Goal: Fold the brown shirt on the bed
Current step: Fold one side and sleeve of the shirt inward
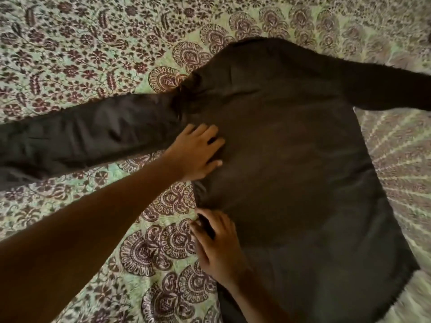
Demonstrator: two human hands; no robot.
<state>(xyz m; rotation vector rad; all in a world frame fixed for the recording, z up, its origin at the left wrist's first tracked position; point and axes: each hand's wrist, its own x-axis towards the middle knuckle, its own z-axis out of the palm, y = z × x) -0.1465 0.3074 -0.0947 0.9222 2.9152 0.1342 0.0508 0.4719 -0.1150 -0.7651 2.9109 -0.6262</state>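
Item: brown shirt, long-sleeved, spread flat and unfolded on the bed, which is dressed in a pale green cover printed with dark maroon flowers and fan motifs. The body of the garment extends away from both hands toward the right of the view; one sleeve runs out past the left forearm to the left frame edge, the other sleeve reaches off at the upper right, well apart from either hand. Left hand: palm down, fingers spread wide, resting flat on the shirt just below the join of the near sleeve and body, gripping nothing. Right hand: lower in the view, nearer the wearer, set on the shirt's left side seam with fingers curled along that edge where cloth meets cover; whether it pinches the fabric or merely presses it cannot be told. The two hands lie along the same side edge, apart, with bare seam between them. Image slightly motion-blurred.
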